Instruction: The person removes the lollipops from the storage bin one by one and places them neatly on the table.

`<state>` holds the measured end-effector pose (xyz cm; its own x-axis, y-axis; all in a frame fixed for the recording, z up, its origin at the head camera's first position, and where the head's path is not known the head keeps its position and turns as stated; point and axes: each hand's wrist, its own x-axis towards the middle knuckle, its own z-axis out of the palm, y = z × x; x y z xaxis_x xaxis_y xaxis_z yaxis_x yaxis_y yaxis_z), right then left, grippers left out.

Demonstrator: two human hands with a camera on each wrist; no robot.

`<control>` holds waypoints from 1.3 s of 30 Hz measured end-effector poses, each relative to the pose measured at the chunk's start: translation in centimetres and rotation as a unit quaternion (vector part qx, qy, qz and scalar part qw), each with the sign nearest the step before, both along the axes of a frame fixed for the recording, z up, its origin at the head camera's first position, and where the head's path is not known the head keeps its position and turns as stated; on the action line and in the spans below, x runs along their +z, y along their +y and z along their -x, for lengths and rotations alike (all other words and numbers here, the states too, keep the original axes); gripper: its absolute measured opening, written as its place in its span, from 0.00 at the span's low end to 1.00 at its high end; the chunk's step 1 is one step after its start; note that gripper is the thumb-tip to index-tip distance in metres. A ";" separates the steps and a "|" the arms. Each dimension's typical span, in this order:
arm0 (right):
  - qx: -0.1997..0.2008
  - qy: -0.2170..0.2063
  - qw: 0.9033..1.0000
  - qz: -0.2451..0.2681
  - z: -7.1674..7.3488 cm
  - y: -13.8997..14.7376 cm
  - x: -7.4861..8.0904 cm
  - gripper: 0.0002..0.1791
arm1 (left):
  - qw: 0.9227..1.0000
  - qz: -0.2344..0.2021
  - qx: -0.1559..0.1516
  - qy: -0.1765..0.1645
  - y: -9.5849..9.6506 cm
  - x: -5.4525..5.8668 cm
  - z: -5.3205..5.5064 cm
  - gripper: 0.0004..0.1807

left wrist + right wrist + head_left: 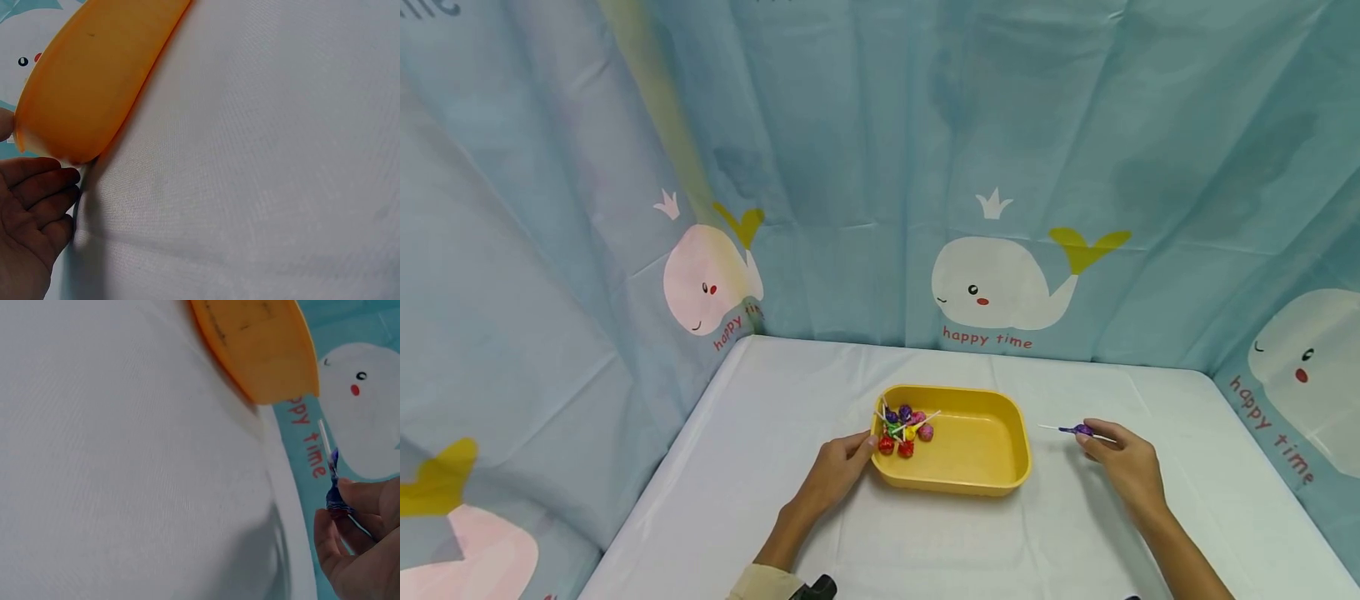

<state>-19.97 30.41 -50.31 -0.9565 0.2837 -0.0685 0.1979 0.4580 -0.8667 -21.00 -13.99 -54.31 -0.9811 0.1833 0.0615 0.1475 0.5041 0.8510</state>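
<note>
A yellow tray (977, 487) stands on the white table, with several wrapped lollipops (906, 448) in red, purple, pink, green and yellow heaped at its left end. My left hand (838, 471) holds the tray's left end, thumb at the rim and fingers along the outer wall. In the left wrist view, that hand (31, 212) shows beside the tray wall (81, 94). To the right of the tray, my right hand (1123, 467) pinches a purple-wrapped lollipop (1082, 429) above the table, its white stick pointing left. A second thin pale line shows by the fingers; I cannot tell whether it is another stick.
The white tablecloth (775, 400) spreads around the tray. Behind the table and at both sides hangs a blue curtain (850, 275) printed with whales. A dark object (823, 586) sits by the left sleeve.
</note>
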 end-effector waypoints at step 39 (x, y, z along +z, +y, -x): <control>-0.022 -0.013 0.996 -0.080 0.9 2.4 -2.8 0.26 | 1.000 0.004 0.006 0.000 0.1 0.1 0.0 0.29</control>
<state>-20.84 32.77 -53.13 -0.9416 0.3341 -0.0428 0.2413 0.5803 -0.7778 -21.01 -13.92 -54.24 -0.9834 0.1711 0.0609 0.1416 0.5125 0.8469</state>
